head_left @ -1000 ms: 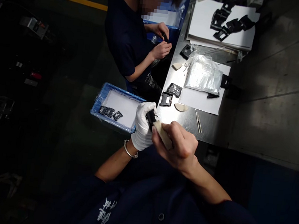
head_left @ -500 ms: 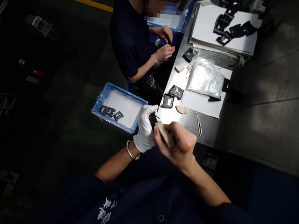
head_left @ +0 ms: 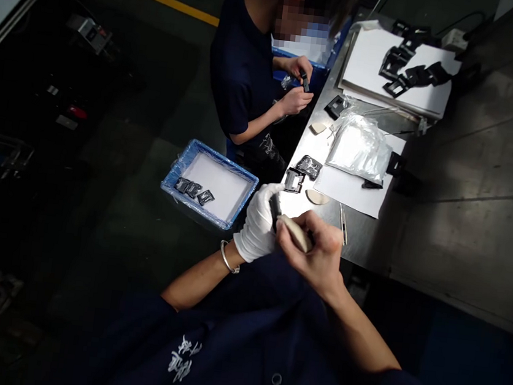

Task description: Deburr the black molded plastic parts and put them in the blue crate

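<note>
My left hand [head_left: 258, 222], in a white glove, is closed around a black plastic part [head_left: 275, 206]. Pinched in my bare right hand [head_left: 321, 249] is a beige pad [head_left: 295, 234] with a rounded outline, its tip up against the black part or very near it. Much of the black part is hidden by the glove. Just beyond my hands, on the metal table [head_left: 366, 242], lie a black plastic frame [head_left: 293, 181], a black part wrapped in clear film [head_left: 309, 167] and another beige pad [head_left: 317, 197].
At left stands a blue bin [head_left: 241, 206] lined with film, holding several wrapped black parts [head_left: 193, 189]. A co-worker [head_left: 238, 67] handles a black part beyond it. The table bears clear bags [head_left: 358, 147], a knife-like tool [head_left: 343, 224] and a paper stack [head_left: 364, 59] with black frames.
The view has shifted, so the surroundings appear further right and lower. My right hand has tilted the beige pad, and more of its broad face shows. Both grips stay the same.
</note>
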Demonstrator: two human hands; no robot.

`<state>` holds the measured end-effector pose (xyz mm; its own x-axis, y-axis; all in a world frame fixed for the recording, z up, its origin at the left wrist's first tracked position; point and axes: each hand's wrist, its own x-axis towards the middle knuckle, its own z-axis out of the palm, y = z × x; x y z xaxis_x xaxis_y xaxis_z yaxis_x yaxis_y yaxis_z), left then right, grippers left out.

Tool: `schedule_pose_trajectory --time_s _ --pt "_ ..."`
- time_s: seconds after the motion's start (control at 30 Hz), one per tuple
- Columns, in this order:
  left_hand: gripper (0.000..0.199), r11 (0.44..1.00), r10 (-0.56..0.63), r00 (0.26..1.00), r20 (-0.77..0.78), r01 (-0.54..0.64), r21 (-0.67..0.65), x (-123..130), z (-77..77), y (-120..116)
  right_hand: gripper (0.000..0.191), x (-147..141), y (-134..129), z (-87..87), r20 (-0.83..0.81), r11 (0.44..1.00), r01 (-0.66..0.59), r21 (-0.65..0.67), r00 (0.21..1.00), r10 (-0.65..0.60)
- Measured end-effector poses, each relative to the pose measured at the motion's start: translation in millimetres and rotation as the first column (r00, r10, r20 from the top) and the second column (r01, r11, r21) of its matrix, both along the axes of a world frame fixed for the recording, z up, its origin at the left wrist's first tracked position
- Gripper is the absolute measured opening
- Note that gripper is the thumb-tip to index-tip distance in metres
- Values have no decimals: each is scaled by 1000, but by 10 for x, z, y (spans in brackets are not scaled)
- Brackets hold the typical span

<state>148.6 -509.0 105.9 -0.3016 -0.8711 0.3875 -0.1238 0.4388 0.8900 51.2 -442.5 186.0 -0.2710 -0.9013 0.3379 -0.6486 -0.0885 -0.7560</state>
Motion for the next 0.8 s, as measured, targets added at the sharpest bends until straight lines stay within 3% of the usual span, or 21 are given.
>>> schedule_pose_trajectory --time_s 0.07,0.2,0.3,0.47,0.63,0.8 --pt "55 1000 -8 1000 -1 8 -6 28 11 -36 22 -10 9 -9 13 1000 5 12 1000 -5" --pt "70 999 38 999 -14 -38 16 164 57 -229 20 -34 135 8 85 985 -136 110 988 127" --pt "71 997 44 999 -17 -45 -63 230 102 -329 21 -22 191 40 65 996 -71 48 996 68" --pt "59 998 6 998 -59 -9 -57 163 74 -255 17 73 53 2 -46 994 -80 -76 996 76" --pt "52 999 3 997 -80 -6 -39 151 4 -202 20 107 -22 -56 -72 995 -85 -45 994 82" --pt "51 998 9 1000 2 -9 -62 168 -32 -200 22 83 -35 -63 -66 997 -69 -30 996 67"
